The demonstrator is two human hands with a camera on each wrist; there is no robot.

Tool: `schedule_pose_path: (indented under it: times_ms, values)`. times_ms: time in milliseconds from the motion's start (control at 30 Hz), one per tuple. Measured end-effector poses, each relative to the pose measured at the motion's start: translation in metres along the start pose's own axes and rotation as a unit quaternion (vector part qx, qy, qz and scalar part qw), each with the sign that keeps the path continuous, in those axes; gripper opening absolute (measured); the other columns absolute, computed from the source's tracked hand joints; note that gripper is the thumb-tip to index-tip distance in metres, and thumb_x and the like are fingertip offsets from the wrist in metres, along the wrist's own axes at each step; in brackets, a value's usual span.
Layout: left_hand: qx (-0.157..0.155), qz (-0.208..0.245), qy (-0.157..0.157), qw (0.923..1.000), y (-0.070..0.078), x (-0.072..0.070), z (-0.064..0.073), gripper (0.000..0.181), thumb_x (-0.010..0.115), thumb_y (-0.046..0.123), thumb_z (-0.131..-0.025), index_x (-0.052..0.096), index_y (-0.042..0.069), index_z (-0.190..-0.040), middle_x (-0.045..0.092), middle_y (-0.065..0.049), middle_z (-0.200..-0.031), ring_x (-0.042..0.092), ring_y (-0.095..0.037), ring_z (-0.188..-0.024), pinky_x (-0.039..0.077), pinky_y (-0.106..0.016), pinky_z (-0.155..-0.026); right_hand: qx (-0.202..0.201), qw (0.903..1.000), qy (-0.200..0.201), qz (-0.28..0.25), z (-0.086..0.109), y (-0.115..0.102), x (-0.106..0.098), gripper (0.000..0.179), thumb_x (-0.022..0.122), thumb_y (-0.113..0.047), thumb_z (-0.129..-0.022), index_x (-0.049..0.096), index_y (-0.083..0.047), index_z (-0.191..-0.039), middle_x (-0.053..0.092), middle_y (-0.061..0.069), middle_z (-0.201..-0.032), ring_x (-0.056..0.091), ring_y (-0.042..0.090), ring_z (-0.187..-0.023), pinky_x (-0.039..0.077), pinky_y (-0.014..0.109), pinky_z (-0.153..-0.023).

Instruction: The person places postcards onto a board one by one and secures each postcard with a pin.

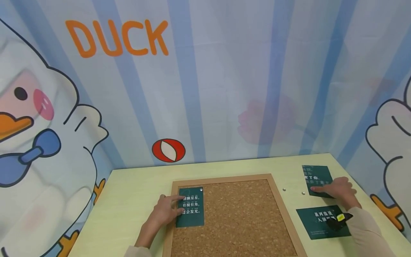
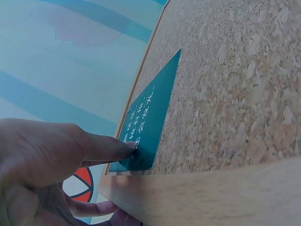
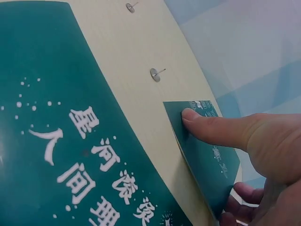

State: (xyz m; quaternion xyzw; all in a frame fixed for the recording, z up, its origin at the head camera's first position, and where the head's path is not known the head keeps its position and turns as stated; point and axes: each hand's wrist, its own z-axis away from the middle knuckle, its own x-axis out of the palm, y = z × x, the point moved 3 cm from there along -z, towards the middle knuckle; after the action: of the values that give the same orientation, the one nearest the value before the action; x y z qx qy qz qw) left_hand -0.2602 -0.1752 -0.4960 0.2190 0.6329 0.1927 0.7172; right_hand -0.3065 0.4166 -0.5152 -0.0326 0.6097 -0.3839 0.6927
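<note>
A dark green card with white Chinese characters lies at the upper left of a wood-framed cork board. A silver thumbtack sits in its top right corner. My left hand reaches over the frame's left side, its fingertips on this card; the left wrist view has lower fingers beside the frame's outer edge. At the table's right, my right hand pinches a second green card, thumb on its face and other fingers at its edge. A third green card lies nearer, partly covered by the right wrist's camera.
Two loose thumbtacks, one farther and one nearer, lie points up between board and cards. The pale table ends at a striped blue curtain with duck drawings, which also closes off both sides.
</note>
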Motion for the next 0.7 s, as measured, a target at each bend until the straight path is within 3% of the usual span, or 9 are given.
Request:
schedule_pose_path:
  times_ms: [133,300,500,700]
  values:
    - [0.001,-0.002,0.002,1.0,-0.0004,0.0005,-0.0005,0.043,0.083,0.018,-0.09,0.072,0.012,-0.131,0.055,-0.025,-0.119,0.053,-0.035,-0.097,0.051,-0.061,-0.085,-0.001,0.9987,0.006,-0.051,0.0008,0.0028,0.0015,0.124,0.084,-0.033,-0.084,-0.006,0.021,-0.148,0.023,0.054,-0.136,0.026,0.068,-0.125,0.032,0.072,-0.104]
    - [-0.005,-0.001,-0.003,1.0,-0.0006,0.0016,-0.0004,0.043,0.082,0.019,-0.09,0.072,0.013,-0.132,0.054,-0.026,-0.12,0.053,-0.036,-0.097,0.051,-0.062,-0.086,-0.051,0.9935,0.019,-0.1,0.0025,0.0048,-0.0003,0.116,0.084,-0.023,-0.084,-0.003,0.012,-0.153,0.019,0.053,-0.14,0.029,0.065,-0.125,0.029,0.074,-0.106]
    - [-0.012,-0.002,-0.004,0.9999,0.0002,0.0014,0.0003,0.044,0.082,0.02,-0.091,0.071,0.013,-0.133,0.053,-0.028,-0.123,0.054,-0.038,-0.1,0.051,-0.064,-0.089,-0.089,0.9914,0.007,-0.095,0.0037,0.0042,-0.0022,0.111,0.081,-0.017,-0.086,-0.001,0.013,-0.154,0.015,0.053,-0.143,0.027,0.067,-0.127,0.027,0.075,-0.107]
    - [-0.012,-0.001,-0.002,0.9999,0.0005,0.0009,-0.0003,0.044,0.081,0.02,-0.091,0.071,0.013,-0.134,0.052,-0.029,-0.125,0.054,-0.038,-0.101,0.051,-0.064,-0.088,-0.09,0.9919,-0.011,-0.089,0.005,0.004,-0.0051,0.108,0.078,-0.017,-0.089,-0.002,0.014,-0.154,0.014,0.053,-0.146,0.025,0.068,-0.131,0.026,0.074,-0.108]
